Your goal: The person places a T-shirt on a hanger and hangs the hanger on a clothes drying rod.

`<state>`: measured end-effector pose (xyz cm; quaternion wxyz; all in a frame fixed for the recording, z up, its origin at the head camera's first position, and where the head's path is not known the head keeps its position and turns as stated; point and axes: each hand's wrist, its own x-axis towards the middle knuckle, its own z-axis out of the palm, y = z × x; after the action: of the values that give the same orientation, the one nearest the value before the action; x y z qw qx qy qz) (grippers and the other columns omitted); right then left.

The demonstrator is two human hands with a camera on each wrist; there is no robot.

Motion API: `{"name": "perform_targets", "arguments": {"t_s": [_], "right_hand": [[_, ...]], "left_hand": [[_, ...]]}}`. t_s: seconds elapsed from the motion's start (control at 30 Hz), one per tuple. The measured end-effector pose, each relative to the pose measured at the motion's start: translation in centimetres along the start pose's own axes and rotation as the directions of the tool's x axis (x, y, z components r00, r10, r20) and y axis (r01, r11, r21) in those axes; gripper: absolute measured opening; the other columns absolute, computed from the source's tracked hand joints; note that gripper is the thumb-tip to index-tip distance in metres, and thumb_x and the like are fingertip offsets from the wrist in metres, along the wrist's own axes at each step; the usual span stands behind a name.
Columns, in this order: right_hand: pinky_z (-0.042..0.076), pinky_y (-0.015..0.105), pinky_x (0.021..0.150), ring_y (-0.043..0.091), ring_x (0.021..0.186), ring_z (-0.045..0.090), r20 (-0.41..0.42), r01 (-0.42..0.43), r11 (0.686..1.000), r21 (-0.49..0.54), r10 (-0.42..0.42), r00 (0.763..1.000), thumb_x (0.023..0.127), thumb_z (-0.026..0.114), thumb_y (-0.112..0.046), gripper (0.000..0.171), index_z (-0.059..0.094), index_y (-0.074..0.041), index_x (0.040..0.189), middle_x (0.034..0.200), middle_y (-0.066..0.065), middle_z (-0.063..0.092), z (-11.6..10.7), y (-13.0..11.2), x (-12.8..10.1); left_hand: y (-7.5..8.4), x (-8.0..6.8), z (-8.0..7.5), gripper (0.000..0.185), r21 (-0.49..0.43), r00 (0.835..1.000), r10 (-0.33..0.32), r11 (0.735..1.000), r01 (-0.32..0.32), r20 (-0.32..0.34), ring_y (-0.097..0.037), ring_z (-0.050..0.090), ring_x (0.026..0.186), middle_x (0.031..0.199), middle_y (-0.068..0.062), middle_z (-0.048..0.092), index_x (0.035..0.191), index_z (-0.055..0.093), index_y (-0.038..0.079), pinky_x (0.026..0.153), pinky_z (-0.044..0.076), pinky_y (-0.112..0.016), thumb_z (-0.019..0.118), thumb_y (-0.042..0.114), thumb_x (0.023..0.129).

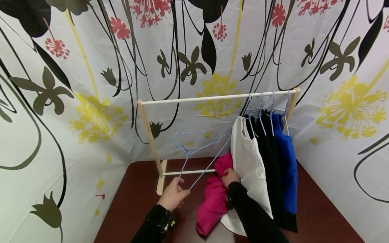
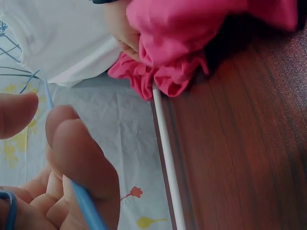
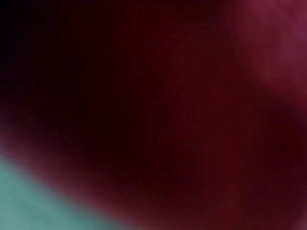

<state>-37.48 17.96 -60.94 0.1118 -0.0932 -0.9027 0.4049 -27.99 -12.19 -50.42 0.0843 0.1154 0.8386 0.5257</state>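
My left hand (image 1: pixel 174 196) holds a light-blue wire hanger (image 1: pixel 202 171) by its lower part, with the hook pointing up and to the left. In the left wrist view, the fingers (image 2: pixel 84 158) curl round the blue wire. To the right, my right hand (image 1: pixel 231 179) grips a bunched pink garment (image 1: pixel 212 206), part of which hangs down over the table. Close beside that hand is a white garment (image 1: pixel 247 158) on the rack. Dark, blurred pink cloth (image 3: pixel 283 43) covers most of the right wrist view, so the right fingertips are hidden there.
A wooden rack with a white top rail (image 1: pixel 194 99) stands on the dark red table (image 1: pixel 121 212). At its right end hang the white garment, black garments (image 1: pixel 267 152) and a blue one (image 1: pixel 287 168) on hangers. Behind is a flower-patterned curtain (image 1: pixel 91 60). A lower white bar (image 2: pixel 165 143) crosses the rack.
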Motion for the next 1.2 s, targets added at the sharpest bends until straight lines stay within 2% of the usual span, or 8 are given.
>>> {"name": "perform_targets", "arguments": {"t_s": [0.07, 0.27, 0.5, 0.7, 0.83, 0.93, 1.0, 1.2], "right_hand": [[0.048, 0.041, 0.077, 0.031, 0.08, 0.06, 0.0, 0.035, 0.998, -0.047, -0.036, 0.999, 0.084, 0.056, -0.008, 0.007, 0.061, -0.004, 0.087, 0.087, 0.014, 0.065, -0.3, -0.2, -0.2], [0.045, 0.039, 0.071, 0.029, 0.075, 0.055, -0.109, 0.13, 0.979, -0.156, -0.147, 0.983, 0.085, 0.058, -0.009, 0.015, 0.053, -0.01, 0.071, 0.077, 0.011, 0.057, -1.2, -1.7, -0.8], [0.052, 0.048, 0.064, 0.039, 0.071, 0.064, -0.062, 0.299, 0.856, -0.422, -0.356, 0.932, 0.081, 0.071, -0.003, 0.015, 0.057, -0.002, 0.085, 0.075, 0.016, 0.064, -2.8, -2.2, 0.0], [0.054, 0.048, 0.069, 0.038, 0.08, 0.067, 0.086, 0.308, 0.838, -0.451, -0.303, 0.949, 0.084, 0.064, 0.004, 0.046, 0.062, -0.007, 0.129, 0.093, 0.021, 0.069, -3.6, -1.7, -0.2], [0.055, 0.047, 0.069, 0.038, 0.079, 0.068, 0.112, 0.279, 0.819, -0.502, -0.258, 0.96, 0.087, 0.063, -0.003, 0.024, 0.069, -0.002, 0.11, 0.088, 0.021, 0.07, -3.8, -1.2, -0.2], [0.054, 0.046, 0.066, 0.035, 0.072, 0.066, 0.065, 0.195, 0.853, -0.484, -0.188, 0.98, 0.082, 0.07, -0.01, 0.017, 0.066, 0.002, 0.094, 0.079, 0.017, 0.068, -3.9, -0.7, 0.1], [0.053, 0.045, 0.065, 0.033, 0.07, 0.065, 0.033, 0.165, 0.872, -0.46, -0.169, 0.985, 0.078, 0.073, -0.012, 0.021, 0.064, 0.002, 0.091, 0.077, 0.014, 0.067, -4.1, -0.4, 0.3], [0.054, 0.047, 0.062, 0.036, 0.068, 0.065, 0.002, 0.229, 0.853, -0.468, -0.258, 0.966, 0.083, 0.067, -0.006, 0.019, 0.062, 0.003, 0.1, 0.075, 0.016, 0.065, -5.0, -0.5, 0.4]], "left_hand": [[-0.1, 0.1, 0.0, 0.047, 0.003, 1.0, 0.004, 1.0, -0.004, -0.004, -0.028, 0.063, 0.058, 0.076, -0.008, 0.06, 0.13, 0.047, 0.005, 0.056, 0.056, -0.053, 0.073, 0.02, 0.094], [-0.5, 0.1, -0.1, 0.047, 0.004, 1.0, -0.002, 1.0, 0.002, 0.009, -0.027, 0.063, 0.057, 0.075, -0.007, 0.061, 0.129, 0.048, 0.005, 0.054, 0.056, -0.049, 0.073, 0.022, 0.093], [-0.4, -0.1, -0.5, 0.046, 0.007, 1.0, 0.011, 1.0, -0.011, 0.01, -0.029, 0.063, 0.058, 0.076, -0.007, 0.06, 0.129, 0.047, 0.005, 0.052, 0.054, -0.043, 0.071, 0.022, 0.095], [-0.5, 0.0, -0.5, 0.046, 0.015, 0.999, -0.005, 1.0, 0.004, 0.034, -0.023, 0.062, 0.058, 0.078, -0.008, 0.061, 0.13, 0.047, 0.005, 0.052, 0.053, -0.038, 0.071, 0.023, 0.095], [-0.5, 0.0, -0.4, 0.046, 0.015, 0.999, -0.008, 1.0, 0.007, 0.045, -0.028, 0.063, 0.059, 0.078, -0.008, 0.061, 0.13, 0.047, 0.005, 0.052, 0.054, -0.042, 0.072, 0.024, 0.095], [-0.5, 0.0, -0.4, 0.046, 0.013, 0.998, -0.01, 1.0, 0.009, 0.061, -0.031, 0.064, 0.061, 0.078, -0.008, 0.062, 0.13, 0.048, 0.005, 0.054, 0.055, -0.046, 0.072, 0.025, 0.095], [-0.5, 0.0, -0.4, 0.046, 0.012, 0.998, -0.009, 1.0, 0.008, 0.068, -0.032, 0.065, 0.062, 0.079, -0.01, 0.062, 0.13, 0.049, 0.005, 0.055, 0.055, -0.047, 0.071, 0.025, 0.095], [-0.3, -0.3, -0.6, 0.044, 0.018, 0.998, -0.009, 1.0, 0.008, 0.059, -0.029, 0.063, 0.059, 0.079, -0.011, 0.061, 0.129, 0.049, 0.005, 0.052, 0.054, -0.042, 0.07, 0.024, 0.096]]}}
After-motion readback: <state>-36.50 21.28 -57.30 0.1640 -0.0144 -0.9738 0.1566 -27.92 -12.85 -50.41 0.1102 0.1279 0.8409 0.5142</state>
